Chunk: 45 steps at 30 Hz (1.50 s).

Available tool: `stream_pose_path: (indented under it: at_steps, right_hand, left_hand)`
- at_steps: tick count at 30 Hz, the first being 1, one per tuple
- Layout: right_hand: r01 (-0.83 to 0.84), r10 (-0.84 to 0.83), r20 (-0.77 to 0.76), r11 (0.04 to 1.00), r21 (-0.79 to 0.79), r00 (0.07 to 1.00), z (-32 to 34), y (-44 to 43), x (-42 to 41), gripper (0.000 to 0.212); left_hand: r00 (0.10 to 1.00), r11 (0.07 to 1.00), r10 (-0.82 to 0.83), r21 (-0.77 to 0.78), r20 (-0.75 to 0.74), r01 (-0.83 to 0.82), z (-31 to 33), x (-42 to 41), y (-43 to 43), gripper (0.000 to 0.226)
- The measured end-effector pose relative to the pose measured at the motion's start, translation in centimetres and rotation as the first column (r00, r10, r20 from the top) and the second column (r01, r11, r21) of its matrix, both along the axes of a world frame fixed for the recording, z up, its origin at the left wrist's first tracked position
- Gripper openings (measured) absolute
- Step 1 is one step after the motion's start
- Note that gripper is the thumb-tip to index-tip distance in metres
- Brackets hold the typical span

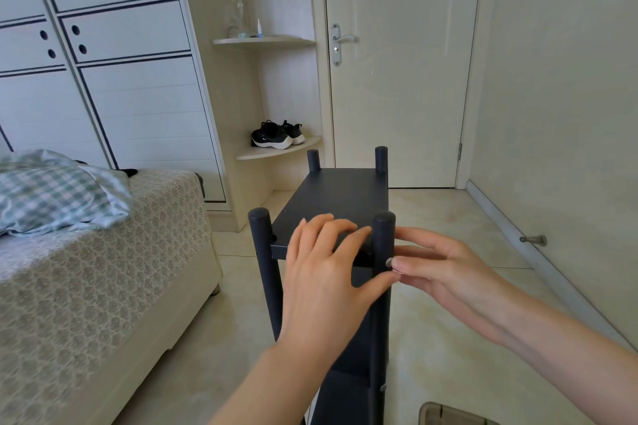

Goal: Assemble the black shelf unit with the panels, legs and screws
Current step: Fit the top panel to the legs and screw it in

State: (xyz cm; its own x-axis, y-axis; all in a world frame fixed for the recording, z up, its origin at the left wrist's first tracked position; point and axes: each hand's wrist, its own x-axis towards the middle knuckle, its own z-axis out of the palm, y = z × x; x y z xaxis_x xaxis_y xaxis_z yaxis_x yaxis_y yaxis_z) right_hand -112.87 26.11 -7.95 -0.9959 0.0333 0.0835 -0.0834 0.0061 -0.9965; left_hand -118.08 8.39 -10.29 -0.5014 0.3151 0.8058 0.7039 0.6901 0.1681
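L hand (321, 272) fingers flat on panel (338, 197); R hand (438, 266) pinches screw (389, 262) at leg (382, 235).

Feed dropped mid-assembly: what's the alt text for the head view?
The right hand pinches a small silvery screw against the near right leg of the black shelf unit, while the left hand rests on the top panel beside it. The unit stands upright on the floor, with a bed at left and a closed door behind.

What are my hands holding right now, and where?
The right hand pinches a small silver screw between its fingertips, only its tip showing, against the near right leg. The left hand rests on the top panel.
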Motion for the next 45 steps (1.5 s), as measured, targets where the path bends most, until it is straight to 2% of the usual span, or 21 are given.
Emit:
stream_pose_path:
  at_steps: [14,20,24,30,34,39,42,45]
  right_hand:
    - [-0.056,0.058,0.027,0.996,-0.063,0.998,0.3,0.4,-0.4,0.04]
    - [-0.059,0.061,0.018,0.993,-0.098,0.998,0.5,0.3,-0.1,0.038]
    - [0.007,0.0,0.052,0.992,-0.128,0.999,0.5,0.7,0.3,0.041]
    - [0.127,-0.113,0.138,0.987,-0.096,0.984,-1.8,3.0,0.6,0.024]
    - [0.148,-0.154,0.213,0.988,0.046,0.965,-4.2,4.5,0.9,0.019]
    - [0.095,-0.179,0.315,0.959,0.266,0.932,-8.1,6.2,1.4,0.015]
    - [-0.009,-0.176,0.399,0.908,0.419,0.9,-11.3,6.9,1.4,0.012]
    - [-0.181,-0.145,0.507,0.823,0.538,0.849,-15.1,7.7,1.4,0.013]
  left_hand:
    - [0.983,0.999,-0.03,0.032,0.178,0.025,0.1,0.5,0.4,0.05]
    - [0.982,0.999,-0.017,0.044,0.188,0.009,0.2,1.0,0.6,0.05]
    - [0.984,0.998,-0.013,0.058,0.177,0.003,0.1,1.0,0.5,0.049]
    - [0.986,0.998,0.0,0.065,0.168,-0.011,0.0,1.0,0.6,0.051]
    - [0.989,0.998,0.002,0.065,0.148,-0.011,-0.1,0.9,0.7,0.049]
    - [0.993,0.997,0.023,0.065,0.117,-0.031,-0.1,0.9,0.8,0.048]
    - [0.994,0.997,0.023,0.073,0.105,-0.031,-0.2,0.9,1.1,0.049]
    - [0.996,0.996,0.026,0.083,0.08,-0.033,-0.5,1.0,1.4,0.047]
